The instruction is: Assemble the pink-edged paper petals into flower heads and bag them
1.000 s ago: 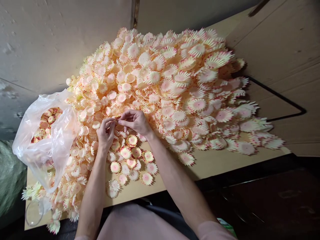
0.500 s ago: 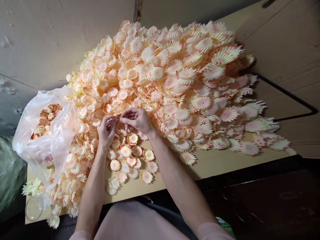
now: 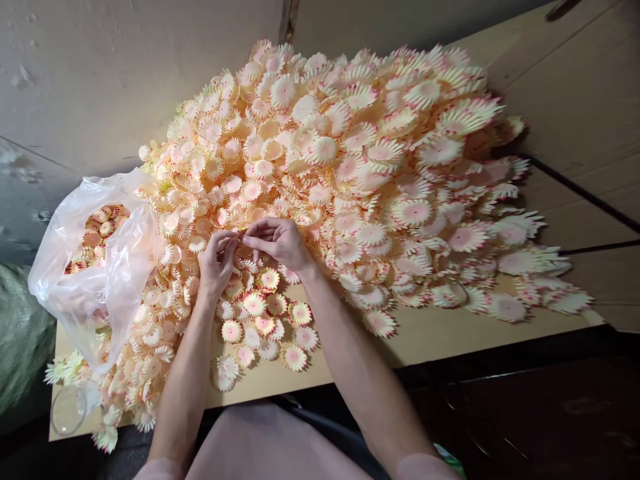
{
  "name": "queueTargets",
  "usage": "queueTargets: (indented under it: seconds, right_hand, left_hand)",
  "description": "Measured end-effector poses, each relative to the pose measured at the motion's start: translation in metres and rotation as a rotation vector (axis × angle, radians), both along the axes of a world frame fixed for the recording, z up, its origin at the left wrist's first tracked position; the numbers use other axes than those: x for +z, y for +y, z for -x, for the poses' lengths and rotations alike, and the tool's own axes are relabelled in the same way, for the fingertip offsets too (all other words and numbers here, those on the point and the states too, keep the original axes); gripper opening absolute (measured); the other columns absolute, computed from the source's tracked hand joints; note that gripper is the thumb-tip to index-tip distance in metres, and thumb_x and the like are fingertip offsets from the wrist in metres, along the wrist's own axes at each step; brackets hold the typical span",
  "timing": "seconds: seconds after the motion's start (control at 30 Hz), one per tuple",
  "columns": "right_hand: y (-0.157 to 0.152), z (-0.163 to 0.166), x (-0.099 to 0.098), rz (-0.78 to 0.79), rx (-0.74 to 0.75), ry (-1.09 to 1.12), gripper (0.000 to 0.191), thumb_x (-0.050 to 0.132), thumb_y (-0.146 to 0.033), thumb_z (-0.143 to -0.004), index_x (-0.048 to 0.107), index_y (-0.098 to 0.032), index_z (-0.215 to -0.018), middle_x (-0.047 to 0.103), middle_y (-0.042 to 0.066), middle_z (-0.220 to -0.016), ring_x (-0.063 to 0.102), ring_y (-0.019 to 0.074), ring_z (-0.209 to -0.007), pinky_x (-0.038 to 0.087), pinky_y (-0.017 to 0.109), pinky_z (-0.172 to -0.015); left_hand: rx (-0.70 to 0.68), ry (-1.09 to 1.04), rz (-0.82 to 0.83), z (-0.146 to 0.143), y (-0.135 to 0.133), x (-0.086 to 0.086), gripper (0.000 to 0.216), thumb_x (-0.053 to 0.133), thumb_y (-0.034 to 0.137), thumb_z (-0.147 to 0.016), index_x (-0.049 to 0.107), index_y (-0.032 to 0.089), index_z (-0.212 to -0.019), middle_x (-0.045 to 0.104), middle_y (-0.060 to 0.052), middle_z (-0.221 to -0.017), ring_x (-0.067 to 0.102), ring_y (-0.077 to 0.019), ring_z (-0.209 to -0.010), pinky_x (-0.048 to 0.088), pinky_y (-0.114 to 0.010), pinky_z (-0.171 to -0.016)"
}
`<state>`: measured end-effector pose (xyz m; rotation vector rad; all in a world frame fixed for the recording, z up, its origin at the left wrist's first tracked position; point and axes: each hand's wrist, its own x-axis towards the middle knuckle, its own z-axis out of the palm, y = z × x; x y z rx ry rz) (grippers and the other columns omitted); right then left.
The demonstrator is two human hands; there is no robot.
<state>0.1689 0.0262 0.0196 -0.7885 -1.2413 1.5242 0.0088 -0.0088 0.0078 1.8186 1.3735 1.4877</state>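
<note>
My left hand (image 3: 219, 261) and my right hand (image 3: 280, 243) meet fingertip to fingertip over the lower middle of a big heap of artificial flower petal layers (image 3: 320, 160). Both are closed in a pinch. What lies between the fingertips is too small and too covered to make out. Just below the hands, loose petal discs (image 3: 255, 304), cream with pink-red tips and pink centres, lie scattered on the table between my forearms.
The heap spreads across most of the wooden table (image 3: 435, 340). At the left stands a translucent plastic bag (image 3: 120, 287) with small rolled flower pieces (image 3: 103, 230) inside. A clear round lid or dish (image 3: 69, 410) sits at the front left corner. A black metal bar (image 3: 585, 187) is at the right.
The camera view has shifted slightly. Both hands stay pinched together at the same place, with only small finger movement.
</note>
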Motion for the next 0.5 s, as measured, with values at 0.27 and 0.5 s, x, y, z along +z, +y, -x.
queueTargets:
  seconds: [0.27,0.5]
  right_hand:
    - [-0.0008,0.0,0.002,0.02,-0.001,-0.001,0.026,0.083,-0.033,-0.063,0.068,-0.016,-0.076,0.071,0.0,-0.066,0.061,0.0111,-0.043,0.052,0.023,-0.042]
    - [-0.0005,-0.0004,0.0015,0.008,-0.008,-0.011,0.026,0.084,-0.033,-0.062,0.068,-0.017,-0.076,0.07,-0.001,-0.064,0.062,0.0122,-0.043,0.053,0.025,-0.044]
  left_hand:
    - [-0.023,0.002,0.012,0.0009,0.0006,-0.0023,0.014,0.055,0.03,-0.093,0.059,0.018,-0.1,0.073,-0.005,-0.089,0.073,-0.0145,-0.084,0.055,-0.02,-0.072]
    - [-0.042,-0.013,0.011,0.001,-0.0004,-0.0027,0.013,0.055,0.027,-0.093,0.059,0.019,-0.102,0.073,-0.004,-0.089,0.073,-0.013,-0.083,0.053,-0.017,-0.068]
